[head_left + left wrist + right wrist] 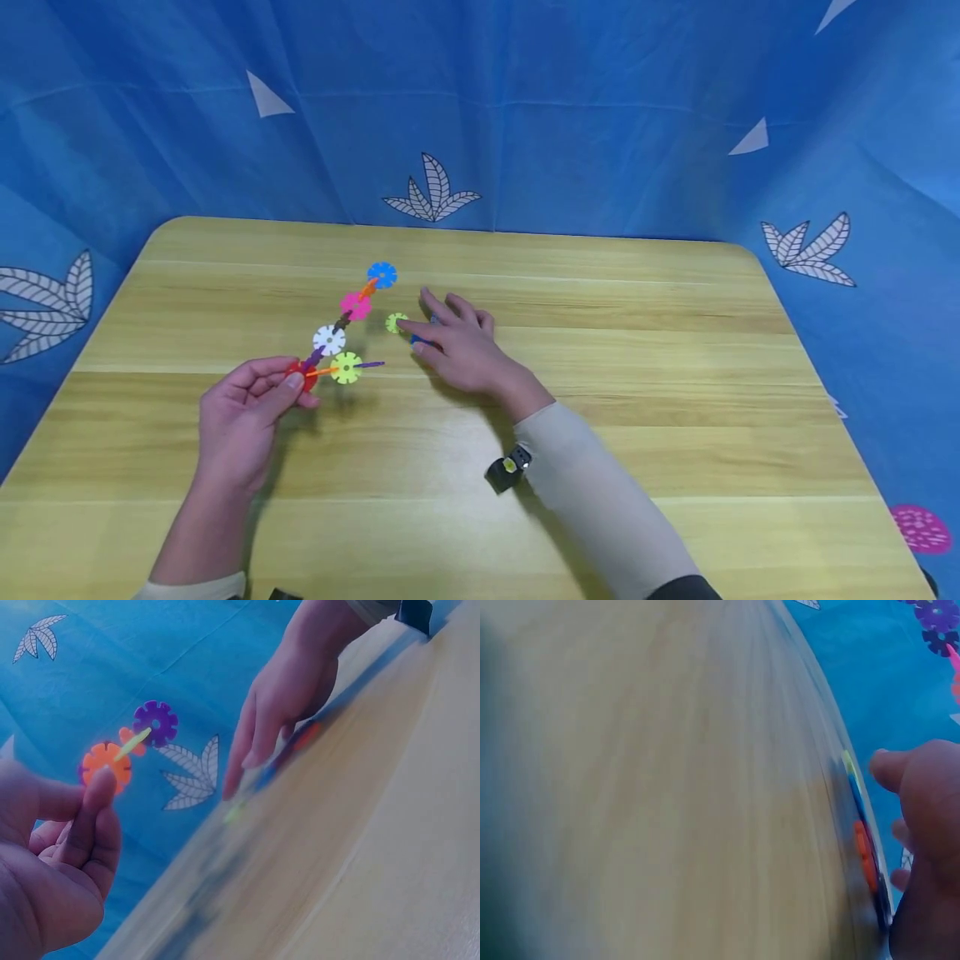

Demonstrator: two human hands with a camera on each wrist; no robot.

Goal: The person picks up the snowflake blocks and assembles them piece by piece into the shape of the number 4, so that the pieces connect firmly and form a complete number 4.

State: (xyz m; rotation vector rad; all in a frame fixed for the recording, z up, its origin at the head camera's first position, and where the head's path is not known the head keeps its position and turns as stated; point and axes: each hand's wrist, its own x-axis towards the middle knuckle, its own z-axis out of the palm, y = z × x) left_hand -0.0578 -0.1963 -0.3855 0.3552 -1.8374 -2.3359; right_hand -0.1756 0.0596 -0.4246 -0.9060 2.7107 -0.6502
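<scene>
Chain of notched plastic discs [335, 335] is raised over the surface [637, 375], pinched at its red disc [308, 382] between thumb and fingers of the left grip [243, 408]. Right grip [467, 350], fingers parted and holding nothing visible, reaches over loose pieces; its index finger is at a lime disc [394, 323], contact unclear. Picking one up seems the step in hand: best to pinch it by the rim while steadying the chain at that red joint. No container shows; the lime disc, a blue disc [420, 340] and an orange piece [865, 859] lie together there.
</scene>
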